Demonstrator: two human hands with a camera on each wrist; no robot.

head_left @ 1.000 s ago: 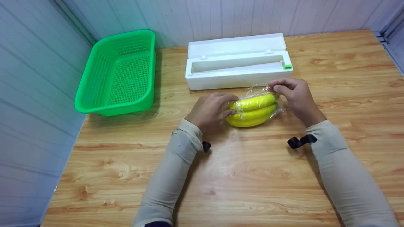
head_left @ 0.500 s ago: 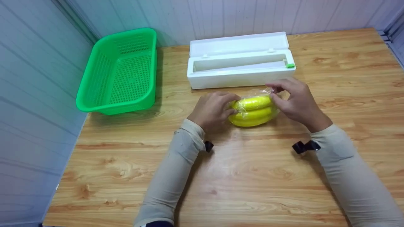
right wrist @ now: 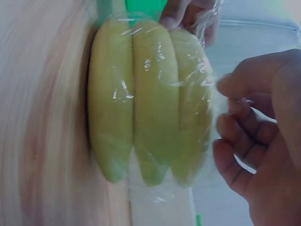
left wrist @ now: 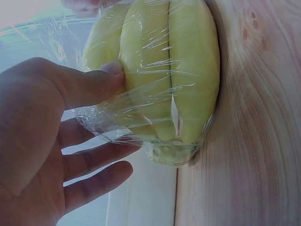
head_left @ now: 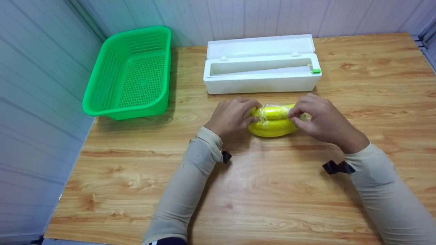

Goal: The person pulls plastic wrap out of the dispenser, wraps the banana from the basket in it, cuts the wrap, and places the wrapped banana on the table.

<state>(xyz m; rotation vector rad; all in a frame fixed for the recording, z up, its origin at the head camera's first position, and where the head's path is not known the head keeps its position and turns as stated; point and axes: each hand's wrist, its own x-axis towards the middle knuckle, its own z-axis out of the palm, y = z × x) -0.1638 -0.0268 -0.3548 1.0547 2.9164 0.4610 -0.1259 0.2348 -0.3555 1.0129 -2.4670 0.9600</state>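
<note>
A bunch of three yellow bananas (head_left: 272, 127) lies on the table, wrapped in clear cling film (right wrist: 155, 70). At the bunch's stem end my left hand (head_left: 231, 115) grips it. In the left wrist view the thumb (left wrist: 101, 84) presses on the film over one banana, with the other fingers behind and below. My right hand (head_left: 318, 117) is at the opposite end, thumb and index fingertips close together on the film. In the right wrist view its fingers (right wrist: 235, 136) are curled, right at the film's edge.
Behind the bananas stands a long white box (head_left: 262, 85) with its lid raised and a green piece at its right end. A green plastic basket (head_left: 167, 85) sits at the back left, near the wall. Wooden tabletop (head_left: 259, 197) extends in front.
My right hand has come down and toward me, from the film's loose edge behind the bananas to their right end. That film now lies lower over the fruit. My left hand keeps its hold.
</note>
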